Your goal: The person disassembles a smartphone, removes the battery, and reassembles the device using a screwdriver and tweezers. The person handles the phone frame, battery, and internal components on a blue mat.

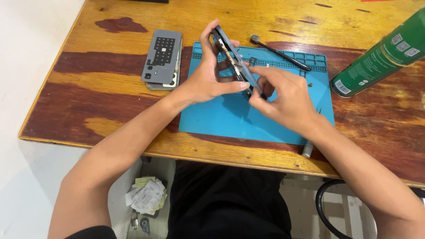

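**One opened phone, two hands, edge-on above the mat**

From my seat I count, left to right: one heap of paper slips (147, 196) on the floor under the wooden table (88, 88); one stack of grey phone parts (163, 58) lying flat on the wood just beside the mat, and I cannot tell whether it is two layers or more. Then one blue work mat (230, 119), and above it one opened phone (237, 62), tilted up on its edge so I see mostly the thin rim and a strip of inner parts.

My left hand (208, 75) grips the phone, thumb along its lower end and fingers wrapped behind the upper end. My right hand (283, 99) pinches at the phone's lower edge with thumb and forefinger; whatever sits between those fingertips is too small for me to make out.

Behind the hands lies one dark brush-like tool (279, 52) across the mat's top trays. One small screw-like speck (310, 84) sits on the mat. One grey cylindrical tool (307, 149) pokes out from under my right wrist, mostly hidden. At the far right one green spray can (380, 55) lies on its side, its end cut off by the frame.
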